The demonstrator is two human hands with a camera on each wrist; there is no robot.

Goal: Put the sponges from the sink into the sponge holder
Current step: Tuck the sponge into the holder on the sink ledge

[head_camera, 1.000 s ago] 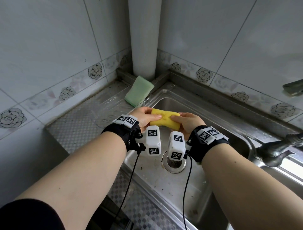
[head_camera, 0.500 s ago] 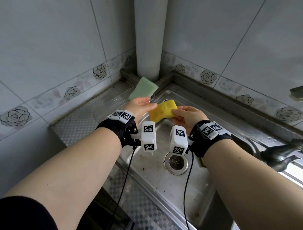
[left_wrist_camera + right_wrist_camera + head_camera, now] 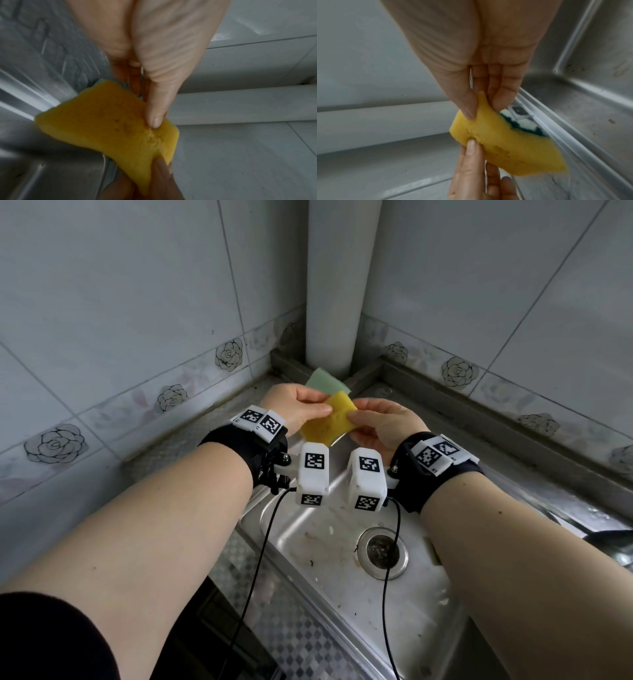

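A yellow sponge (image 3: 325, 424) hangs slanted in the air over the sink's back-left corner, held by both hands. My left hand (image 3: 323, 409) pinches its upper left edge, thumb on top (image 3: 154, 121). My right hand (image 3: 352, 419) pinches the right edge between thumb and fingers (image 3: 476, 108). The wrist views show the sponge (image 3: 111, 128) (image 3: 505, 146) dented under the thumbs, with a dark green layer on its underside. A pale green sponge (image 3: 325, 383) leans just behind it, at the foot of the white pipe. No sponge holder can be made out; the hands hide that corner.
The steel sink (image 3: 308, 542) lies below the wrists, its drain (image 3: 382, 553) at the middle. A thick white pipe (image 3: 337, 285) stands in the tiled corner. A patterned steel counter (image 3: 191, 446) lies at the left. A dark faucet (image 3: 609, 535) reaches in at the right edge.
Both hands have lifted the yellow sponge from over the basin up and back toward the corner, close to the green sponge. It has turned from level to slanted.
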